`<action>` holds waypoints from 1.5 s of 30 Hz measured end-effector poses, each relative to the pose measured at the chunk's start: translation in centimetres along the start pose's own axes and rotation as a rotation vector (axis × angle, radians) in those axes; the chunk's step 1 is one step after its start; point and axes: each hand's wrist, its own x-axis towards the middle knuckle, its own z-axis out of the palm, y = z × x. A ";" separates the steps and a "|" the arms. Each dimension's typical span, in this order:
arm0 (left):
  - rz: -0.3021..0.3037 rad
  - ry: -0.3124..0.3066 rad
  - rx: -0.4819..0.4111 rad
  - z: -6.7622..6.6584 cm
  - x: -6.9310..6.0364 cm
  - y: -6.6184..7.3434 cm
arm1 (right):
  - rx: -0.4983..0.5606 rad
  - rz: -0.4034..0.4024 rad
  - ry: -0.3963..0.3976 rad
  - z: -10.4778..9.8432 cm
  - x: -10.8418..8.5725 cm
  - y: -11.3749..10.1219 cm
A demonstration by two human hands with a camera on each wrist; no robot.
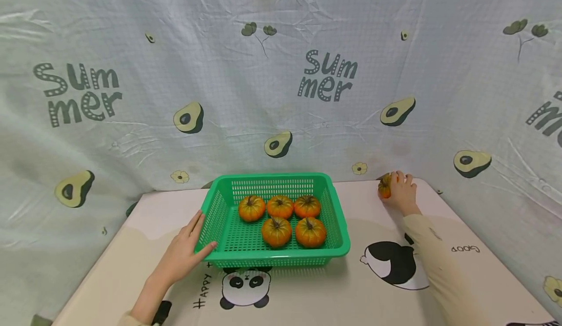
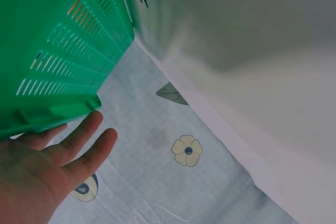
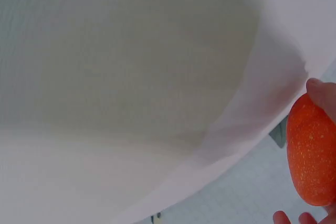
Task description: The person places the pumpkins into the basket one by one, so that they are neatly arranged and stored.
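Observation:
A green plastic basket (image 1: 281,256) stands mid-table with several small orange pumpkins (image 1: 276,232) inside, grouped toward its middle and right. My left hand (image 1: 184,248) rests on the basket's left rim, thumb along the near corner and fingers straight; in the left wrist view the fingers (image 2: 79,148) extend beside the green wall. At the table's far right edge my right hand (image 1: 403,193) grips another small pumpkin (image 1: 384,186). The right wrist view shows this pumpkin's orange underside (image 3: 314,150) between thumb and fingers, above the table surface.
A pale cloth printed with avocados and lettering (image 1: 327,74) hangs behind and beside the table. The white table (image 1: 364,287) carries printed cartoons, including a panda face (image 1: 246,288) in front of the basket.

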 end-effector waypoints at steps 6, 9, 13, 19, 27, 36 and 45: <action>-0.002 0.003 0.003 -0.2 0.0 0.1 | -0.020 -0.082 -0.005 -1.0 0.1 -0.4; -0.002 0.003 0.007 -0.2 0.0 0.1 | -0.019 -0.101 -0.001 -1.5 0.0 -0.7; -0.001 0.008 0.014 0.0 0.0 0.0 | -0.020 -0.131 0.001 -2.0 -0.1 -1.0; 0.003 0.010 0.012 0.1 0.1 0.1 | 0.026 -0.170 0.028 -2.9 -0.5 -1.7; -0.006 0.002 0.009 0.2 0.1 0.0 | 0.048 -0.225 0.073 -3.7 -1.4 -3.2; -0.010 0.003 0.016 0.0 0.0 0.0 | 0.116 -0.260 0.101 -4.4 -2.0 -5.6; -0.010 0.000 0.009 0.0 0.2 0.0 | 0.184 -0.280 0.139 -5.4 -2.2 -7.8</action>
